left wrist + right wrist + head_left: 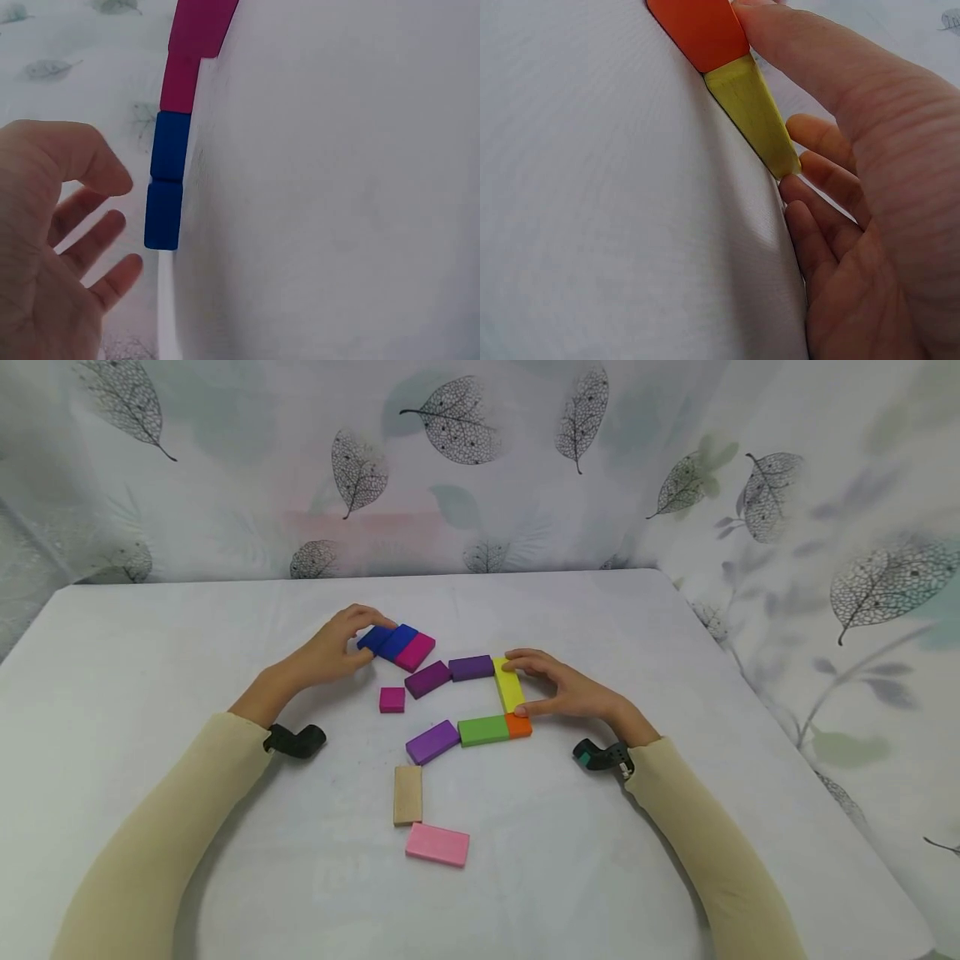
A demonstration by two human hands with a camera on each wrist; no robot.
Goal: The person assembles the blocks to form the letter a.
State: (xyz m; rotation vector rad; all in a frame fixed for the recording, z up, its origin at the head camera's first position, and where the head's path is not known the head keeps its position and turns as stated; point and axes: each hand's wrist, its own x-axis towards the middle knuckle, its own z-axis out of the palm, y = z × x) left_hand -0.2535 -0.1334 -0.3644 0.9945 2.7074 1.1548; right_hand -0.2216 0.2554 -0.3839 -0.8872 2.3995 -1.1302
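My left hand (326,652) is at the left end of two blue blocks (396,643), its thumb and fingers spread around that end. A small gap shows between the thumb and the blue blocks in the left wrist view. A magenta block (416,652) lies against the blue ones. My right hand (573,687) holds a yellow block (510,689) lengthwise, fingers at its far end. The right thumb touches an orange block (519,726) at the near end. Beside the orange block lies a green block (483,730).
Two dark purple blocks (472,668) run between the magenta and yellow ones. A small magenta block (392,700) sits apart. Toward the front lie a violet block (432,742), a tan block (408,796) and a pink block (438,845), on the white-covered table (570,877).
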